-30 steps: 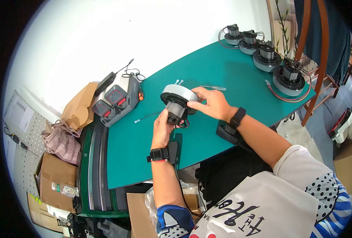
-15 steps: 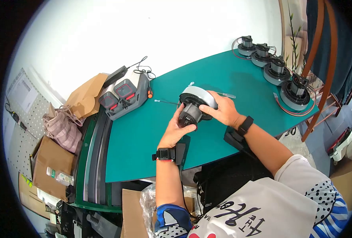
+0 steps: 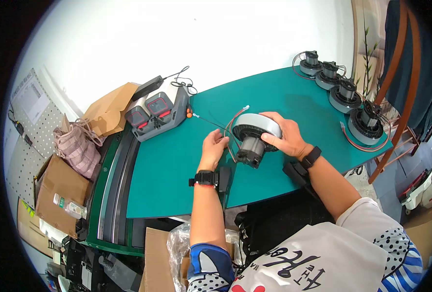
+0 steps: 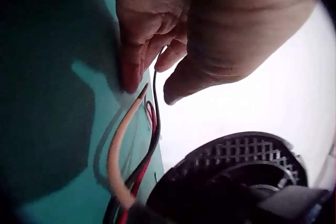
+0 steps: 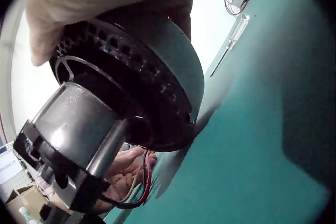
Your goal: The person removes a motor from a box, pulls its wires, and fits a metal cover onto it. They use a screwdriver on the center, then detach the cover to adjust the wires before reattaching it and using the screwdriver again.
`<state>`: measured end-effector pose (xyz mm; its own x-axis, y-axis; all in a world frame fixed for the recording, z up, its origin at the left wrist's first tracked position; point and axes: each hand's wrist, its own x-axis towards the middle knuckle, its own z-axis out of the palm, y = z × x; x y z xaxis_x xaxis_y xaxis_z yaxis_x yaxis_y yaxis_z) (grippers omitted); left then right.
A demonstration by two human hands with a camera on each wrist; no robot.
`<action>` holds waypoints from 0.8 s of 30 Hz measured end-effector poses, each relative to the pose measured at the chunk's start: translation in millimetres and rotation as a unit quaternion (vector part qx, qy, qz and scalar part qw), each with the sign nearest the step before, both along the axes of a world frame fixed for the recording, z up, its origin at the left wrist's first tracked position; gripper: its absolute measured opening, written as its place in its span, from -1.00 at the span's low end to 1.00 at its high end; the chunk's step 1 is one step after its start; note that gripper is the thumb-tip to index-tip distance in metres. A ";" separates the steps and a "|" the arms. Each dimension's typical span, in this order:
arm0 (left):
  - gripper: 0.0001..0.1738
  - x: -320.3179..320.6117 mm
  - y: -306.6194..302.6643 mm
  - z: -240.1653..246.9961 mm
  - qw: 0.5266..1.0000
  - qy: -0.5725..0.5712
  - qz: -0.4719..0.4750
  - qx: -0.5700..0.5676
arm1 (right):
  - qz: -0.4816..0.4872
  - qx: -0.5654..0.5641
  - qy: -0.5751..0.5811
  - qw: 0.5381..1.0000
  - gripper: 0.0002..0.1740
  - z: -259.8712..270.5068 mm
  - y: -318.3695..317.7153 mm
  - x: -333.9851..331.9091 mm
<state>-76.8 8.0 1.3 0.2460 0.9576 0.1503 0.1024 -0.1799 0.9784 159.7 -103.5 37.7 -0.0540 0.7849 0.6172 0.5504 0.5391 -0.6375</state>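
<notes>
In the head view my right hand (image 3: 288, 136) grips a blower motor (image 3: 251, 146) by its grey rim, thumb on the near side and fingers over the far side. The dark motor can points down toward me, tilted. In the right wrist view the black vented housing (image 5: 131, 66) fills the middle. My left hand (image 3: 214, 148) is off the motor, just left of it, thumb and fingers apart beside the wires. Red, black and orange wires (image 4: 118, 155) trail from the motor; the black one runs up behind the left fingers. A white connector (image 3: 245, 108) ends the red pair.
Several similar blower motors (image 3: 367, 127) stand in a row along the table's right end. A battery charger with packs (image 3: 160, 109) sits at the left, an orange-tipped tool (image 3: 189, 112) beside it. A screwdriver (image 5: 237, 32) lies on the green table (image 3: 167, 185) beyond the motor.
The left hand has let go of the motor can and moved left to the wires. The right hand keeps its grip on the rim. The red wires now show on the motor's left.
</notes>
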 end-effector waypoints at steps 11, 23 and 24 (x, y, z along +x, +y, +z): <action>-0.24 35.1 25.6 13.7 0.987 0.161 0.001 -0.002 | 0.008 0.108 0.007 0.994 -0.38 0.4 0.6 -2.7; -0.75 -15.1 -1.1 23.5 0.877 -0.424 -0.049 -0.219 | -0.060 0.063 0.014 0.996 -0.49 -1.5 5.3 -11.9; -0.76 -15.7 5.7 14.6 0.884 -0.423 -0.077 -0.183 | -0.087 0.049 0.045 0.994 -0.50 -2.5 9.6 -14.5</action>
